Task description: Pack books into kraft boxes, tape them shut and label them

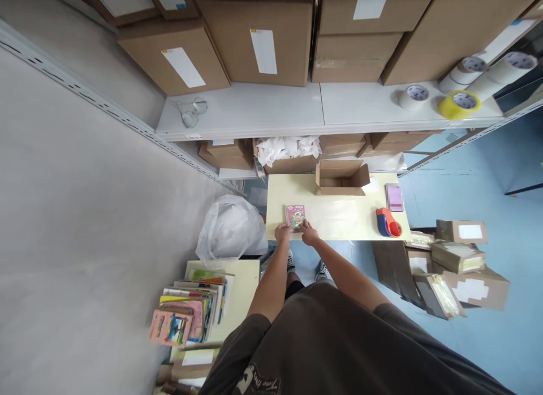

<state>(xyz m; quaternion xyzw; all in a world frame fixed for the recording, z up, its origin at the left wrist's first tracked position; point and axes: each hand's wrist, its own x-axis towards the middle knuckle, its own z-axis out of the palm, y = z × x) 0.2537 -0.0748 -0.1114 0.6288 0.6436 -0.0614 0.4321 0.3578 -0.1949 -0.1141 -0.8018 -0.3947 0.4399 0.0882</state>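
Both the left hand (282, 233) and the right hand (310, 234) touch a pink booklet (295, 215) at its near corners; whether either closes firmly on it, I cannot tell. Flat, rectangular and printed, it sits at the smooth cream table's (278, 187) left, nearer than an open brown cardboard box (339, 190).

Head-height view, steeply downward

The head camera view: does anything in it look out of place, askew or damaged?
A pair of glasses lies on the shelf above the table, odd among boxes and tape rolls. Taped cartons at the picture's right lie heaped at different angles, so they look askew. I see no clear damage.
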